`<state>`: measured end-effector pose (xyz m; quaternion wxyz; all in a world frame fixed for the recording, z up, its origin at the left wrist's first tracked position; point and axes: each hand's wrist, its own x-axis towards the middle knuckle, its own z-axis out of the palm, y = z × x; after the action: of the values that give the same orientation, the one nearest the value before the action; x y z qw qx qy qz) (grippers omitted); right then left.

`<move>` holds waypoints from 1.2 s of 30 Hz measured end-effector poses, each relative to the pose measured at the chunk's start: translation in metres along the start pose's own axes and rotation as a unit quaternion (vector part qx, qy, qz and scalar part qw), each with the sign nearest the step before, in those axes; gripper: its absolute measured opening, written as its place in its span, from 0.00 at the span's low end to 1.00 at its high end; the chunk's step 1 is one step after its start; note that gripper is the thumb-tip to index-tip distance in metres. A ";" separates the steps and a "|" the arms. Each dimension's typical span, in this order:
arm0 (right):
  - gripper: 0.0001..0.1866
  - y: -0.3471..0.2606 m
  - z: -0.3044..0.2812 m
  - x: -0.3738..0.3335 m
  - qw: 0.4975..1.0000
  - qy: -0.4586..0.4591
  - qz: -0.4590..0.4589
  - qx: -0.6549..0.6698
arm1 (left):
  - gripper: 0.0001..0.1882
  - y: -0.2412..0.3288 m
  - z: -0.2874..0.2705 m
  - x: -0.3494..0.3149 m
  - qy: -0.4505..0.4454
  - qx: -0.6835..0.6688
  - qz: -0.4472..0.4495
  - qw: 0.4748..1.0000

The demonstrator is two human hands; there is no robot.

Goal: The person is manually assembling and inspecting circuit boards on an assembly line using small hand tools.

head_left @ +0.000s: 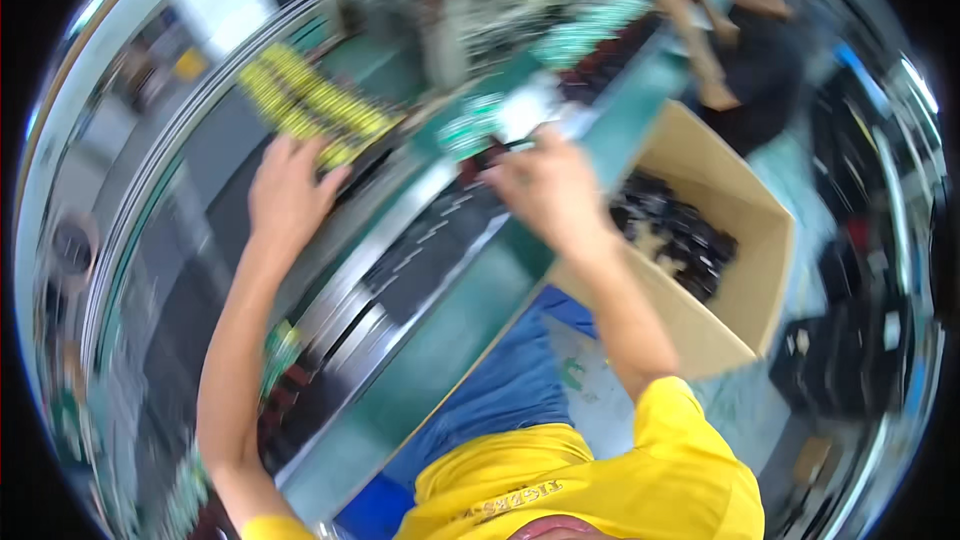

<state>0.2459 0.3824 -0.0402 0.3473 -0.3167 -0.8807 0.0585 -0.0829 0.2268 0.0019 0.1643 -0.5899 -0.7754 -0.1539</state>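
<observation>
My left hand (288,195) is at the near end of yellow-green rows of small parts (310,105). Its thumb stands apart from its fingers, and nothing shows between them. Over the work line, my right hand (550,188) pinches a small dark part (488,154), blurred and partly covered by the fingers. Just beyond it are green-and-white striped parts (470,128). Between my hands and my body lies a black strip with small light marks (430,245), along a metal rail (365,255).
An open cardboard box (765,260) holding black parts (690,235) stands right of the green bench edge (440,340). A co-worker in dark clothes (755,60) works at the far right. Further green and dark red parts (605,45) lie along the line. A post (440,20) rises behind.
</observation>
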 end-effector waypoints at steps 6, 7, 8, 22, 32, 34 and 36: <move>0.10 -0.028 0.029 -0.006 0.998 0.051 -0.040 -0.004 | 0.14 -0.041 0.056 0.015 -0.020 0.002 0.021 1.000; 0.10 -0.026 0.025 -0.008 0.998 0.051 -0.024 -0.030 | 0.14 -0.038 0.060 0.019 -0.030 0.005 0.016 0.999; 0.10 -0.027 0.019 -0.008 0.998 0.050 -0.010 -0.049 | 0.14 -0.022 0.054 0.021 -0.051 -0.011 -0.008 0.999; 0.09 -0.124 -0.052 -0.003 0.896 -0.076 -0.009 0.438 | 0.29 0.123 -0.122 -0.076 -0.049 -0.460 -0.027 0.886; 0.05 -0.164 -0.042 -0.015 0.761 -0.087 -0.009 0.643 | 0.22 0.082 -0.133 -0.128 -0.147 -0.691 -0.096 0.701; 0.04 -0.168 -0.042 -0.014 0.745 -0.100 0.003 0.660 | 0.20 0.076 -0.135 -0.133 -0.183 -0.722 -0.101 0.660; 0.03 -0.169 -0.045 -0.013 0.736 -0.123 0.010 0.665 | 0.16 0.078 -0.143 -0.135 -0.171 -0.664 -0.111 0.719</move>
<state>0.1949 0.2357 0.0409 0.3580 -0.0040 -0.6490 0.6713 0.0363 0.0682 0.0752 -0.4233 -0.4737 -0.5488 -0.5434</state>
